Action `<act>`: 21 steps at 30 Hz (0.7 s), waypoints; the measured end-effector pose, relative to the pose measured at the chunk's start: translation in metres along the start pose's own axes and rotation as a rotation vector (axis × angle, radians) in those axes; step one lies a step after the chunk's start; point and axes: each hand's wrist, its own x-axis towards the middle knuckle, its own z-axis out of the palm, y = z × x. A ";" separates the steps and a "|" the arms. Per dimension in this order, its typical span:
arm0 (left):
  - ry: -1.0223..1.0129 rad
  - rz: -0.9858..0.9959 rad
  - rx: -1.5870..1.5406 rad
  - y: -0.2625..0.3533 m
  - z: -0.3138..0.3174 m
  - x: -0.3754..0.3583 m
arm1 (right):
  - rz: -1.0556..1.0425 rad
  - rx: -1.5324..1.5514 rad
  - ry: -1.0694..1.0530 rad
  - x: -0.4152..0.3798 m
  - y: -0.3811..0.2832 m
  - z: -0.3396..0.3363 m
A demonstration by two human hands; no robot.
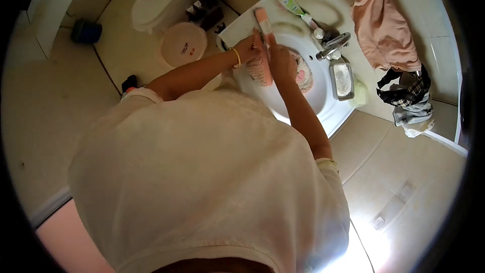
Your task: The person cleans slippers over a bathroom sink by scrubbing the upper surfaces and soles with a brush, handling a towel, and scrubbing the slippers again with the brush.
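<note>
My left hand (246,49), below a yellow bracelet, is closed on a fuzzy pink slipper (258,72) tilted on its side over the washbasin (320,102). My right hand (283,64) is wrapped round a pink-and-white brush (262,21), which lies close against the slipper's upper end. Whether its bristles touch the slipper I cannot make out. A second fuzzy slipper (304,76), pale with a pink patch, sits in the basin beside my right hand and is partly hidden by it.
A chrome faucet (334,46) and a soap dish (343,81) stand at the basin's right side. A green-and-white tube (290,5) lies on the back rim. Clothes (381,25) hang at the right. Left of the basin are a pink tub (184,44) and a toilet (159,1).
</note>
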 end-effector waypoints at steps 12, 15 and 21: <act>0.038 -0.051 0.147 0.029 0.002 0.008 | 0.230 0.158 -0.106 -0.002 -0.027 -0.038; 0.097 -0.085 0.125 0.034 0.001 0.005 | 0.089 0.029 -0.133 -0.048 -0.011 -0.021; -0.001 0.057 0.039 0.005 0.013 0.012 | 0.047 -0.070 0.017 -0.035 -0.004 -0.017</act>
